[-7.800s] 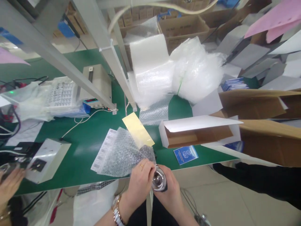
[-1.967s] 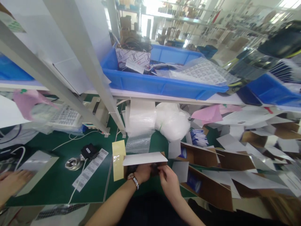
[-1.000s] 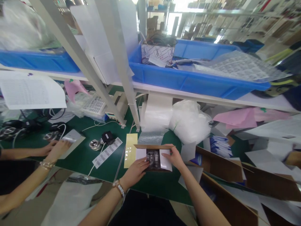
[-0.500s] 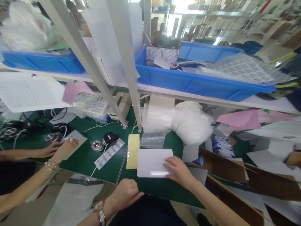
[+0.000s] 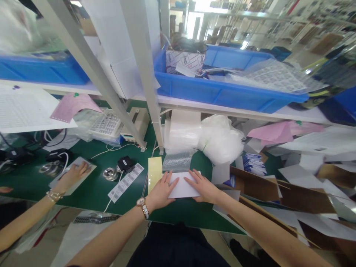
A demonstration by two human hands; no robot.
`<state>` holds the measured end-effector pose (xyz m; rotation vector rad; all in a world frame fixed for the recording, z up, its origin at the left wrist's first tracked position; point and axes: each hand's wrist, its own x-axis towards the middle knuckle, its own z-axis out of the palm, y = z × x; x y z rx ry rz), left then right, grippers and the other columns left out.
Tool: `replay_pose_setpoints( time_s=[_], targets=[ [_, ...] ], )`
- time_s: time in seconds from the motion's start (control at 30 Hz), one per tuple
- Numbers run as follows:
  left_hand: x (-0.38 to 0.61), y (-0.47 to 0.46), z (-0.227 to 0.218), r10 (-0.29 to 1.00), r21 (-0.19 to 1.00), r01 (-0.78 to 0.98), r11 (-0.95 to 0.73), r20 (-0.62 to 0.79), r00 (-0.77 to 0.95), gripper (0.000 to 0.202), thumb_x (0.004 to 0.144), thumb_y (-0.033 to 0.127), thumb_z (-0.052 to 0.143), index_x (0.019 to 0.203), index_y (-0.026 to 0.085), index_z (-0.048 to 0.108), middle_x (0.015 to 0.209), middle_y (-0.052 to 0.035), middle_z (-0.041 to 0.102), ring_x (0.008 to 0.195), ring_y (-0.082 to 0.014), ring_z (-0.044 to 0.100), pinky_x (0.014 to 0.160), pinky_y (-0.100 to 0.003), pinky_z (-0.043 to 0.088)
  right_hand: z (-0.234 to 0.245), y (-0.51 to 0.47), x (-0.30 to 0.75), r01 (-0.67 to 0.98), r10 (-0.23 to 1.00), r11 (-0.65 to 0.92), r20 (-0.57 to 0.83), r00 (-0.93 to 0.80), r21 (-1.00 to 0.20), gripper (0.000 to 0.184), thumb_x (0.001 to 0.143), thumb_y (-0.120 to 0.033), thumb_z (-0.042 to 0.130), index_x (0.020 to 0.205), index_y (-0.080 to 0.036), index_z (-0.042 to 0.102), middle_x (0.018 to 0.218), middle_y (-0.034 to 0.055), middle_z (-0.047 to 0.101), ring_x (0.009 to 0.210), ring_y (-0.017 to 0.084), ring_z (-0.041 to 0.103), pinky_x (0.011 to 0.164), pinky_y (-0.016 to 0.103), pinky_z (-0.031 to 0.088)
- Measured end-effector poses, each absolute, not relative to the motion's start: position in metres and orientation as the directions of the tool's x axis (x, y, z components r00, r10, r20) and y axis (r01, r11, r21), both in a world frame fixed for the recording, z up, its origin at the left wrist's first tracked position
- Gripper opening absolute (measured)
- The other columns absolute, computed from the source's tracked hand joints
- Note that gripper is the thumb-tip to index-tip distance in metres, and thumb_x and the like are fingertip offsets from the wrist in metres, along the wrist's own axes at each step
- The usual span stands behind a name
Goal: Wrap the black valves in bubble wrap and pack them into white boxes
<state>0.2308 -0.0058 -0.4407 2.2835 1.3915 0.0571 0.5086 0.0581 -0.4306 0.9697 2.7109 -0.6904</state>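
A flat white rectangular piece (image 5: 184, 185) lies on the green bench top in front of me; whether it is a thin box or a card I cannot tell. My left hand (image 5: 162, 189) rests on its left side with the fingers stretched out. On its right side lies my right hand (image 5: 205, 187), fingers spread and flat. Just left of it is a yellow sheet (image 5: 154, 171), partly behind my left hand. Behind the white piece lies bubble wrap (image 5: 178, 160).
To the left are a metal fitting with a black module (image 5: 125, 163) and a barcode label strip (image 5: 126, 183). A co-worker's hand (image 5: 73, 176) rests on a grey-white plate. Cardboard boxes (image 5: 250, 185) stand right. A shelf with a blue bin (image 5: 222, 91) and metal posts runs above.
My left hand has moved from the bench's front edge onto the left side of the white piece, its fingers now extended. My right hand stays on the right side. The camera view has shifted slightly.
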Motion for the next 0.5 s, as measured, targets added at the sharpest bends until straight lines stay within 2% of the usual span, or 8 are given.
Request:
replay_pose_setpoints(
  time_s=[0.13,0.27,0.33,0.4,0.5],
  targets=[
    [0.236,-0.009,-0.443,0.852,0.327,0.853,-0.406,-0.201,0.483,0.103,0.078,0.042,0.084,0.16,0.028,0.023,0.17,-0.0234,0.007,0.156,-0.0455,0.006,0.121,-0.062,0.029,-0.436,0.05,0.514,0.624,0.561,0.71,-0.274,-0.781,-0.327,0.101,0.08,-0.035,0.081,0.162,-0.024,0.023,0.17,0.0232,0.012,0.156,0.045,0.007,0.118,0.059,0.033],
    [0.243,-0.015,-0.447,0.868,0.273,0.871,-0.407,-0.182,0.463,0.112,0.072,0.05,0.087,0.161,0.024,0.022,0.169,-0.0262,0.005,0.156,-0.0462,0.0,0.121,-0.067,0.024,-0.451,0.032,0.515,0.643,0.621,0.724,-0.171,-0.765,-0.25,0.105,0.08,-0.049,0.081,0.162,-0.025,0.021,0.17,0.0204,0.011,0.157,0.044,0.004,0.122,0.066,0.019],
    [0.246,-0.017,-0.451,0.877,0.235,0.883,-0.407,-0.172,0.45,0.115,0.071,0.04,0.089,0.161,0.023,0.019,0.169,-0.0263,0.003,0.156,-0.0459,-0.004,0.122,-0.067,0.021,-0.457,0.026,0.513,0.674,0.659,0.705,-0.149,-0.737,-0.221,0.108,0.077,-0.047,0.083,0.162,-0.023,0.021,0.17,0.0208,0.011,0.157,0.045,0.004,0.122,0.067,0.015],
    [0.247,-0.019,-0.455,0.883,0.203,0.892,-0.404,-0.166,0.438,0.11,0.075,0.025,0.084,0.162,0.023,0.016,0.169,-0.026,0.004,0.155,-0.0448,-0.006,0.123,-0.067,0.02,-0.458,0.025,0.509,0.69,0.674,0.692,-0.152,-0.723,-0.211,0.111,0.075,-0.04,0.085,0.163,-0.023,0.019,0.17,0.0206,0.012,0.156,0.045,0.006,0.122,0.066,0.015],
    [0.245,-0.018,-0.459,0.88,0.22,0.888,-0.403,-0.174,0.443,0.106,0.078,0.014,0.075,0.162,0.025,0.012,0.17,-0.0237,0.001,0.155,-0.0438,-0.007,0.123,-0.067,0.019,-0.453,0.031,0.495,0.719,0.701,0.653,-0.171,-0.693,-0.238,0.116,0.068,-0.037,0.086,0.162,-0.024,0.02,0.169,0.022,0.018,0.154,0.045,0.015,0.12,0.065,0.016]
  ],
)
